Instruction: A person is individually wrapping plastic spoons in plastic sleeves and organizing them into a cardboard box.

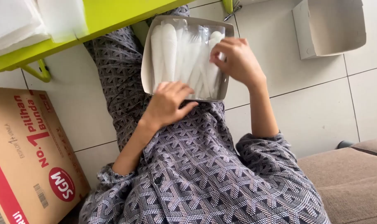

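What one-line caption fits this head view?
Left hand and right hand arrange white plastic-wrapped cutlery in a shallow grey box on a lap.

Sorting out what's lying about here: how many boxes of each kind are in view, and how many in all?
Open grey box of clear-wrapped white pieces, on the lap, left hand and right hand on it: 1
Empty open grey box on the tiled floor: 1
Brown printed carton: 1
Total: 3

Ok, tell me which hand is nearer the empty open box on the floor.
Right. The right hand rests on the lap box's far side, toward the empty box; the left hand holds the near edge, farther away.
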